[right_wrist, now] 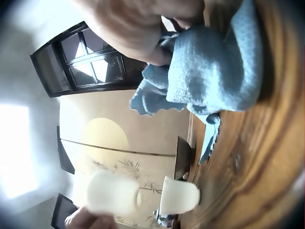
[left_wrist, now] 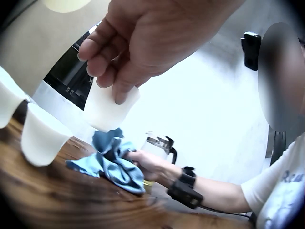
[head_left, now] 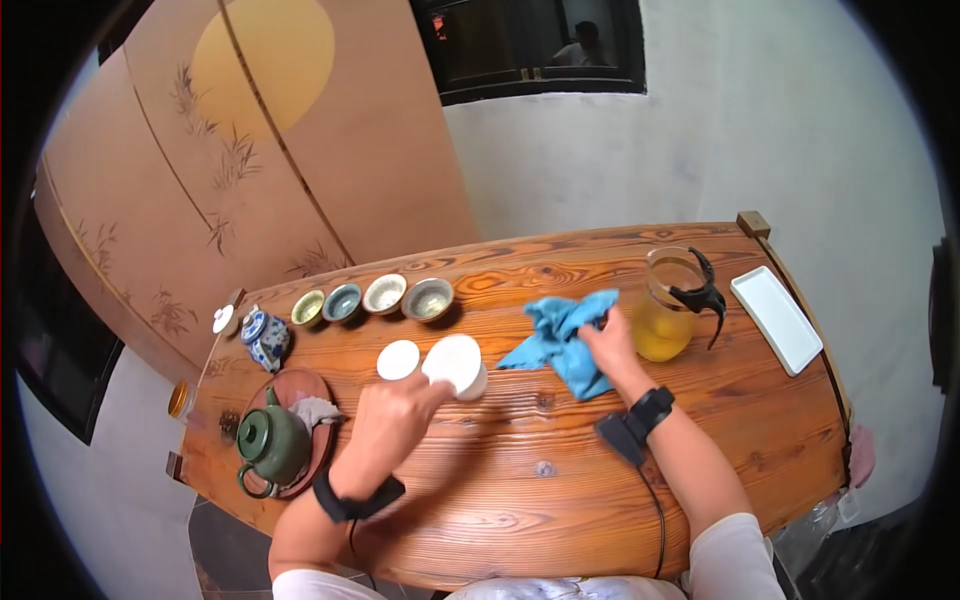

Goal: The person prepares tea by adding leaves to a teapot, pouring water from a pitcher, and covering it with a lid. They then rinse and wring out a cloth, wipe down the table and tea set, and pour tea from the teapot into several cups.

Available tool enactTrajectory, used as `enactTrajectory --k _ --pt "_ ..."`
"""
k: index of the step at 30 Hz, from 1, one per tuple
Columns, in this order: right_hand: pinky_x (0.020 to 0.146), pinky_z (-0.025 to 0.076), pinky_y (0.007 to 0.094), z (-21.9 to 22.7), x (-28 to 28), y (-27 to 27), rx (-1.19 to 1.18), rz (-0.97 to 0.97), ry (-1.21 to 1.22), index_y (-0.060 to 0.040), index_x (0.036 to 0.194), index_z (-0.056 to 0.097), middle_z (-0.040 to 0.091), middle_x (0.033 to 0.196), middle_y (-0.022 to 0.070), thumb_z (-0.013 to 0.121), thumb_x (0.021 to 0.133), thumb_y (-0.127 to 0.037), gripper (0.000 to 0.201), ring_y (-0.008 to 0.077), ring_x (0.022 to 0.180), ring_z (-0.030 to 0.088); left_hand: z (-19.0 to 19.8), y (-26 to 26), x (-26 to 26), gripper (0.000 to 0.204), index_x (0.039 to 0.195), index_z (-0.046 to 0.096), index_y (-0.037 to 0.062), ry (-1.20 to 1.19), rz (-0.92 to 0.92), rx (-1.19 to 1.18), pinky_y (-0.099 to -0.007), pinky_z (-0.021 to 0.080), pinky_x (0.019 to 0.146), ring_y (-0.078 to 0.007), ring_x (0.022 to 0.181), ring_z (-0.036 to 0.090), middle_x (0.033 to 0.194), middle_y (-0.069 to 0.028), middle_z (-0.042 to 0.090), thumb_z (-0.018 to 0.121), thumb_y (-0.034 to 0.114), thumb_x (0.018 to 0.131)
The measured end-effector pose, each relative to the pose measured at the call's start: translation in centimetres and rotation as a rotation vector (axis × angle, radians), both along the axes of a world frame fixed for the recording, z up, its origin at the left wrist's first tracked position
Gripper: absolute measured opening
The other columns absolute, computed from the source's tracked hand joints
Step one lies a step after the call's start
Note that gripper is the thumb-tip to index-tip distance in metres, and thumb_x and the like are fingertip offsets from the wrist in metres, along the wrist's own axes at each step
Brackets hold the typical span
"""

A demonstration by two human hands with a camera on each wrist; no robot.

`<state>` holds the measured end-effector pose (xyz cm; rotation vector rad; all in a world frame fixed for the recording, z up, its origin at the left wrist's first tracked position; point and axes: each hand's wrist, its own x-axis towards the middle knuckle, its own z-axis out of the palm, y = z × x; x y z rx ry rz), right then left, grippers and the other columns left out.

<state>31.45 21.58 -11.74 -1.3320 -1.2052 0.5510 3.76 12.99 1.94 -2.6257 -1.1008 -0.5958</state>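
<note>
fingers of the left hand [head_left: 393,415] pinch a white cup [left_wrist: 112,107] raised above the wooden table [head_left: 500,530]; to its right, near but apart, the right hand [head_left: 612,347] grips a crumpled blue cloth [head_left: 557,335] beside the glass pitcher [head_left: 660,328].

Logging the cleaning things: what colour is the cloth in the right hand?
The cloth is light blue, seen best in the right wrist view.

The wooden table [head_left: 580,510] looks bright, with soft shadows toward its near edge; the head view's corners are black.
</note>
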Motion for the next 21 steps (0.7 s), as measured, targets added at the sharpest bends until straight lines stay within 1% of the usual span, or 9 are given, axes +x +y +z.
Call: enactTrajectory --k 3,7,8,9,11,12,17,19,21 --pt "0.075 0.042 0.0379 2.6 -0.4 1.8 -0.057 -0.2 -0.191 -0.0019 0.109 0.042 0.049 0.091 0.0185 0.061 0.069 -0.01 0.045 0.0326 0.088 0.05 -0.9 -3.9 -2.5 0.012 0.079 0.063 0.0089 -0.091 -0.054 -0.022 -0.0309 0.038 0.039 -0.0191 0.045 0.049 0.057 -0.0048 0.048 0.063 0.005 0.067" --pt "0.083 0.039 0.0407 2.5 -0.7 5.5 0.062 -0.279 -0.413 -0.0027 0.117 0.04 0.045 0.096 0.0214 0.058 0.072 -0.008 0.048 0.0363 0.097 0.046 -1.5 -7.6 -4.6 0.012 0.078 0.064 0.0106 -0.146 0.015 -0.083 -0.0296 0.036 0.037 -0.0162 0.044 0.048 0.052 -0.0028 0.045 0.065 0.006 0.067" --pt "0.088 0.037 0.0415 1.5 -0.3 7.1 -0.074 -0.176 -0.459 -0.0038 0.125 0.036 0.042 0.109 0.0259 0.057 0.076 -0.018 0.055 0.0396 0.104 0.042 -1.7 -8.3 -5.1 0.014 0.079 0.065 0.0117 -0.156 0.033 -0.093 -0.0294 0.036 0.037 -0.0164 0.043 0.047 0.051 -0.0025 0.045 0.067 0.006 0.066" --pt "0.088 0.037 0.0415 0.8 -0.8 8.4 -0.07 -0.174 -0.466 -0.0038 0.125 0.036 0.042 0.109 0.0259 0.057 0.076 -0.018 0.055 0.0396 0.104 0.042 -2.0 -8.7 -5.7 0.014 0.079 0.065 0.0117 -0.164 0.035 -0.091 -0.0294 0.036 0.037 -0.0164 0.043 0.047 0.051 -0.0025 0.045 0.067 0.006 0.066" --pt "0.095 0.031 0.0446 0.2 -1.8 10.3 -0.219 0.0 -0.576 -0.0052 0.13 0.031 0.033 0.124 0.0296 0.053 0.079 -0.032 0.062 0.0432 0.113 0.035 -2.4 -9.3 -6.9 0.02 0.085 0.063 0.0114 -0.181 0.043 -0.145 -0.0284 0.037 0.038 -0.0162 0.045 0.049 0.055 -0.0021 0.046 0.064 0.008 0.065" --pt "0.1 0.022 0.0483 0.3 -2.7 10.9 -0.324 0.001 -0.677 -0.007 0.132 0.028 0.023 0.133 0.0304 0.049 0.079 -0.043 0.068 0.0462 0.12 0.026 -2.3 -9.4 -7.1 0.022 0.085 0.064 0.0114 -0.187 0.047 -0.135 -0.0287 0.036 0.037 -0.0159 0.044 0.049 0.052 -0.0019 0.044 0.065 0.008 0.064" --pt "0.103 0.016 0.0483 1.4 -6.5 15.0 -0.366 0.094 -0.816 -0.0106 0.133 0.029 0.017 0.137 0.0272 0.047 0.081 -0.044 0.064 0.045 0.126 0.017 -2.2 -9.7 -7.0 0.027 0.083 0.064 0.0113 -0.255 0.1 -0.153 -0.0303 0.036 0.04 -0.0192 0.044 0.048 0.053 -0.003 0.047 0.07 0.003 0.057" --pt "0.103 0.016 0.0477 1.0 -7.1 16.8 -0.346 0.342 -0.898 -0.0145 0.132 0.033 0.016 0.139 0.0236 0.044 0.084 -0.041 0.056 0.0441 0.127 0.016 -2.9 -9.4 -7.1 0.029 0.083 0.064 0.0099 -0.364 0.078 -0.168 -0.0292 0.037 0.041 -0.0188 0.045 0.05 0.055 -0.0032 0.05 0.068 0.001 0.056" --pt "0.104 0.016 0.0467 0.9 -8.0 16.3 -0.319 0.365 -0.932 -0.0175 0.129 0.039 0.017 0.14 0.0191 0.042 0.087 -0.036 0.046 0.0411 0.128 0.016 -2.9 -9.0 -7.1 0.029 0.083 0.064 0.0085 -0.337 0.071 -0.184 -0.0284 0.037 0.041 -0.0186 0.047 0.051 0.057 -0.0034 0.051 0.068 0.001 0.055"
